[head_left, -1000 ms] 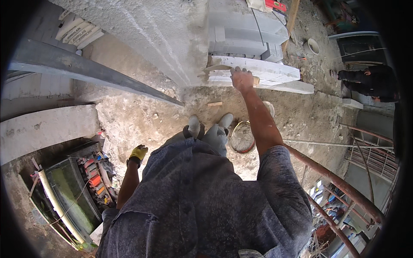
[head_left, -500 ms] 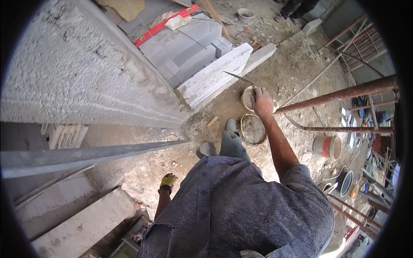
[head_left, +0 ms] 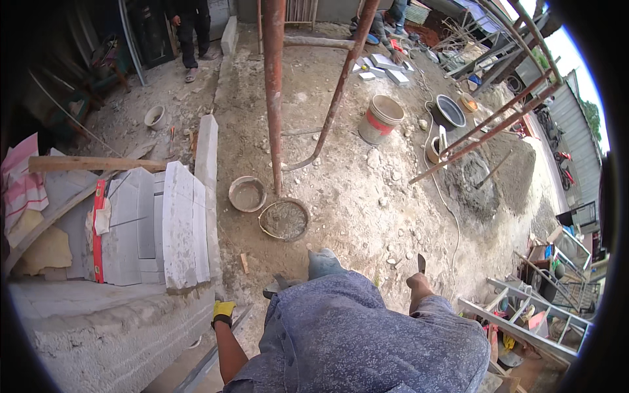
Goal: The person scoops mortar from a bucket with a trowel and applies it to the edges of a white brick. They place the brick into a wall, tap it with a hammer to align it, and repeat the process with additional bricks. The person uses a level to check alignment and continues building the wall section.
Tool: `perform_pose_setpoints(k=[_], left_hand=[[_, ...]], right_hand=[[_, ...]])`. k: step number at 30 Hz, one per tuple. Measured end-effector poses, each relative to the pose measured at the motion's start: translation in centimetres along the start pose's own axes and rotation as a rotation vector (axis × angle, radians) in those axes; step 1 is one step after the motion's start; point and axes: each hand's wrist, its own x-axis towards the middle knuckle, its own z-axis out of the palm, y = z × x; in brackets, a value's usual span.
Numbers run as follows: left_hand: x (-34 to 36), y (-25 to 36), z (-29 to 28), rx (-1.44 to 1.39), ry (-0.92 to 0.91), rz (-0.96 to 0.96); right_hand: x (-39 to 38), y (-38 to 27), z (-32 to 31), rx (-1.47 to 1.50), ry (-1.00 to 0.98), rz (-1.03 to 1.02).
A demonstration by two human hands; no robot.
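My right hand (head_left: 419,283) is out to the right over the rubble floor, closed round the handle of a trowel. The trowel's narrow metal blade (head_left: 421,263) points away from me. Low on the left is my left hand (head_left: 223,310), in a yellow glove with a dark cuff, beside the rough grey wall (head_left: 131,331). Its fingers are too small and partly hidden to read. A long grey bar (head_left: 211,357) runs close to that forearm. Ahead of my feet stand a bucket of wet mortar (head_left: 308,226) and a second bucket (head_left: 263,198) with grey contents.
Pale blocks (head_left: 185,226) with a red spirit level (head_left: 98,252) lie at left. Rusty scaffold poles (head_left: 274,98) rise ahead. A large pail (head_left: 380,120), a black tub (head_left: 449,112) and a ladder (head_left: 524,321) are right. One person (head_left: 190,29) stands far left; another crouches at the back.
My view has swung to the right. My right hand with the trowel has moved from in front, above the buckets, to my right side. My left hand stays low on the left.
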Motion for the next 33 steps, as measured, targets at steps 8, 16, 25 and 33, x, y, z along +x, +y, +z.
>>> perform_pose_setpoints(k=[8,16,25,33], left_hand=[[9.8,16.6,3.7,1.075,-0.271,0.316],[8.1,35.0,21.8,0.325,-0.105,0.115],[7.7,55.9,30.8,0.231,-0.238,0.453],[15.5,58.7,40.6,0.906,-0.452,0.25]], right_hand=[[0.5,2.5,9.4,0.556,-0.399,0.219],[14.8,4.0,7.8,0.445,-0.579,-0.117],[30.2,-2.4,-14.6,0.332,-0.284,-0.318],[32.4,-8.1,-13.9,0.752,-0.349,0.081]])
